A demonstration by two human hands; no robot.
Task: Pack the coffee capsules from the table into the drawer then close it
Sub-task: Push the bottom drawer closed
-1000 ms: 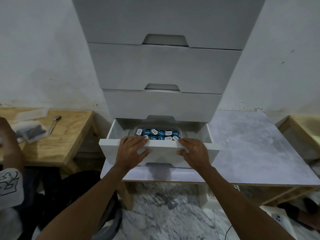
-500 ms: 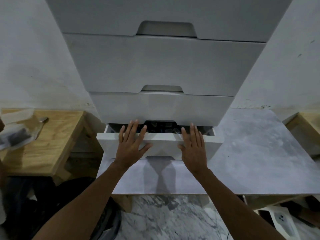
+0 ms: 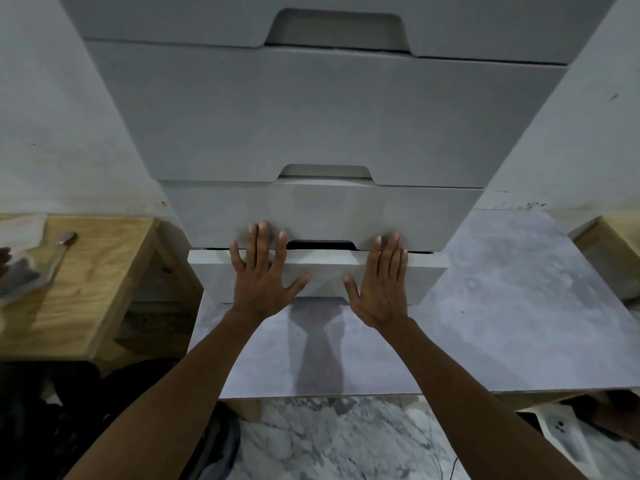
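Both my hands lie flat against the front panel of the bottom drawer [image 3: 426,275], palms down on its face, fingers spread and gripping nothing. My left hand [image 3: 260,277] covers the panel left of the centre notch, with its fingertips reaching over the top edge onto the drawer above [image 3: 398,216]; its thumb angles in toward the middle. My right hand [image 3: 381,285] mirrors it on the right side of the notch, thumb pointing inward, fingertips also just over the top edge. The two hands are apart, with the notch and a bare strip of panel between them. Both forearms run up from the lower corners of the view and converge on the drawer. The drawer is almost fully in: only a thin dark slit shows along its top edge, and its front stands slightly proud of the cabinet [image 3: 329,112]. I cannot see the coffee capsules; the drawer's inside is hidden. The cabinet stands on a grey marbled bench [image 3: 519,306], bare in front of and right of the drawer. To the left is a separate wooden table [image 3: 79,289] with a spoon [image 3: 65,239] and some clear plastic wrapping [image 3: 20,271] near its far edge. Marble floor [image 3: 329,441] shows below.
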